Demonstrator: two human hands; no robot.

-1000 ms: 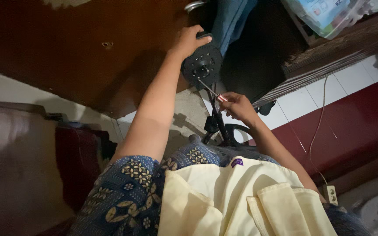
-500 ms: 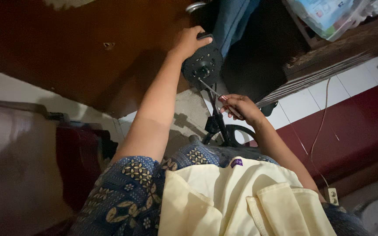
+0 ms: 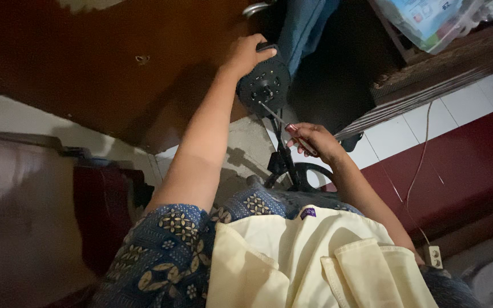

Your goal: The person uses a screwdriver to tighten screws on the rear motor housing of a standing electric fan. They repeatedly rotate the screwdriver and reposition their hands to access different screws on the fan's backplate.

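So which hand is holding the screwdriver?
The right hand holds the screwdriver, its tip at the round black part. The left hand only grips that part's top edge.

Colours around us, mostly dark

We see a black round motor housing (image 3: 265, 85), a dark brown wooden door (image 3: 104, 63) at ten o'clock, blue floral-patterned cloth (image 3: 166, 256), a pale yellow apron (image 3: 292, 262), and white tiles (image 3: 406, 128) beside a dark red floor (image 3: 463, 165).
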